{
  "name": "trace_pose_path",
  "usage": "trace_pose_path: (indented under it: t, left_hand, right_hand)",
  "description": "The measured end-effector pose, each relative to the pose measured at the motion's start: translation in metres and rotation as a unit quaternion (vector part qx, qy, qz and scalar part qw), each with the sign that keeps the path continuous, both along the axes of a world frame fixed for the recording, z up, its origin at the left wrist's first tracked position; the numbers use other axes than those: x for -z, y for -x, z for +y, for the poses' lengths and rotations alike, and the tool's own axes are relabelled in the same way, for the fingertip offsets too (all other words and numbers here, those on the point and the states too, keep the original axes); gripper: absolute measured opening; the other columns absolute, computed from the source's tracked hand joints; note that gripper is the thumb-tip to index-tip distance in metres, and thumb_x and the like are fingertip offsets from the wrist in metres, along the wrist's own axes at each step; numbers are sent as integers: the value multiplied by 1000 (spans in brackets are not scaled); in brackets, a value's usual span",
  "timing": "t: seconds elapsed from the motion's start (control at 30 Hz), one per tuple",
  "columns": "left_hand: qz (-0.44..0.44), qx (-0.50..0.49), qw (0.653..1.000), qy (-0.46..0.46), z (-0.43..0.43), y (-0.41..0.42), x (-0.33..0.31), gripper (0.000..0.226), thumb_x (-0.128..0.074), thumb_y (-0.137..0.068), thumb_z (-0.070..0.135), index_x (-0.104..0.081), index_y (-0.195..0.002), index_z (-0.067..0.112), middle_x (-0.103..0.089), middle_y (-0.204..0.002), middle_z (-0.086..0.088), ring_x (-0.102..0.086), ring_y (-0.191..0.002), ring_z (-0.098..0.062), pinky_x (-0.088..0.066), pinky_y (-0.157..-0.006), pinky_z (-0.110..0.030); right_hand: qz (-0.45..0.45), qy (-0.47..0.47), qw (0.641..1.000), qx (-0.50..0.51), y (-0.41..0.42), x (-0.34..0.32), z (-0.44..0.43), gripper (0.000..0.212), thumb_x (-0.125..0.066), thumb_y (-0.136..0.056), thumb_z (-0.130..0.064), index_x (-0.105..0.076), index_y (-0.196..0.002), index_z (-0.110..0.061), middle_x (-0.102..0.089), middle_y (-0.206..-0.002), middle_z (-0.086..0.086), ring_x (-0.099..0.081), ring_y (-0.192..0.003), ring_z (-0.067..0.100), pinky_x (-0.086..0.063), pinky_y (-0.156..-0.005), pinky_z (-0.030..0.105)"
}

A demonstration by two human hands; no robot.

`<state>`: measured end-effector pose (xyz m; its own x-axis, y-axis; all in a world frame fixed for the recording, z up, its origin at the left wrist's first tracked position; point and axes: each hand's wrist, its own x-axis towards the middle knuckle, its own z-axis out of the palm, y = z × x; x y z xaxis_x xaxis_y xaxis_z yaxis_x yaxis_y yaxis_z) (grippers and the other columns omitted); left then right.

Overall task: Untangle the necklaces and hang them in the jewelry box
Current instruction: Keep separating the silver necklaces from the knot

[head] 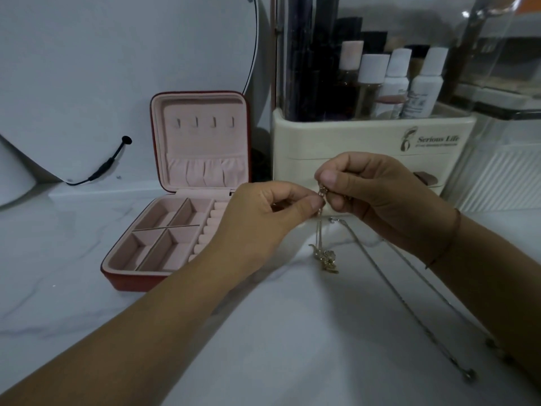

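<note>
Gold necklace (319, 230) is seen pinched between both hands above a white table (73, 259), just right of the open box (128, 278). The left hand (263, 221) and right hand (380, 194) are set close together, thumb and forefinger of each closed on the chain at what appears to be its clasp (322, 191).

The chain is let hang straight down from that grip. Whether its pendant (328, 260) rests on the table or hangs just above it cannot be told. The hanging weight is judged to keep the strands straight, so that any crossing can be found and the clasp handled cleanly.

A silver necklace (409, 291) is laid out long on the table beneath the right wrist, probably so that it is kept from knotting with the other again. Whether its upper end touches the gold chain cannot be made out.

The box is stood with its lid upright, so that the four hooks (205, 122) are turned toward the person and within reach. All four are bare, and nothing is hung yet. A cosmetics organizer (366, 136) is seen behind the hands.
</note>
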<state>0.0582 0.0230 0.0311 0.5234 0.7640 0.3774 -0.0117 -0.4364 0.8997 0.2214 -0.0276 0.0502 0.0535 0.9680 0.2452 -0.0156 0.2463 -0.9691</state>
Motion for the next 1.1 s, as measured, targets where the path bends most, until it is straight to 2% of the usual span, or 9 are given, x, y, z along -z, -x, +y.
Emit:
trace_pose_path:
  t: [0.13,0.23,0.33,0.4,0.47,0.57,0.77,0.97,1.1]
  left_hand:
    - [5,-25,999,-21,3,0,1,9,-68,-84,15,-73,-79,21,-74,-78,-2,-68,-78,-21,-53,-74,-25]
    - [1,-39,999,1,3,1,-1,11,-67,-85,13,-71,-76,17,-70,-71,-3,-62,-67,-12,-50,-66,-17]
    - [-15,-4,993,121,4,0,-2,25,-59,-88,11,-69,-66,17,-63,-63,4,-58,-65,-6,-50,-73,-21]
    - [-41,27,976,213,5,-3,-2,34,-56,-88,10,-70,-57,17,-63,-61,3,-60,-64,-8,-51,-75,-27]
    - [-52,46,964,257,6,-6,-2,34,-58,-84,10,-72,-54,18,-64,-61,3,-62,-63,-8,-50,-75,-28]
    - [-38,51,970,234,8,-4,-1,21,-63,-80,13,-73,-61,16,-65,-66,2,-60,-66,-7,-51,-75,-26]
    - [39,15,989,144,6,1,0,12,-63,-86,18,-71,-86,9,-64,-73,0,-57,-74,-11,-50,-82,-29]
    - [45,-9,994,101,7,-1,1,13,-64,-85,12,-66,-74,18,-61,-67,3,-55,-67,-8,-47,-70,-21]
    - [14,-16,997,73,8,0,2,13,-69,-83,17,-67,-70,19,-61,-70,-5,-54,-69,-14,-44,-69,-26]
  right_hand:
    - [-27,23,999,2,-3,0,1,15,-66,-70,-15,-66,-83,-7,-59,-63,1,-51,-54,6,-46,-56,14]
    - [-73,49,996,-14,-4,2,0,18,-67,-68,-17,-70,-85,-10,-61,-65,3,-49,-57,10,-45,-58,16]
    - [-131,61,989,-27,-3,1,-2,18,-67,-69,-22,-76,-84,-15,-59,-77,17,-44,-69,24,-43,-62,22]
    - [-155,58,986,-19,-4,-1,-4,19,-67,-69,-25,-76,-83,-15,-58,-78,18,-45,-71,23,-42,-62,24]
    - [-179,49,982,-21,-4,-3,-5,19,-65,-70,-29,-73,-82,-16,-56,-73,16,-44,-68,24,-42,-61,23]
    - [-179,44,983,-30,-6,-2,-6,19,-61,-74,-30,-67,-80,-13,-52,-65,7,-43,-61,17,-41,-60,22]
    - [-68,45,996,-39,-2,5,-1,16,-60,-77,-20,-63,-82,-5,-54,-60,2,-47,-58,9,-44,-57,16]
    - [-47,7,999,4,3,9,2,18,-63,-74,-21,-64,-82,-5,-56,-57,1,-48,-55,9,-41,-56,18]
    - [-53,-5,998,30,3,10,3,16,-65,-78,-22,-63,-81,-6,-56,-59,3,-45,-54,11,-36,-57,24]
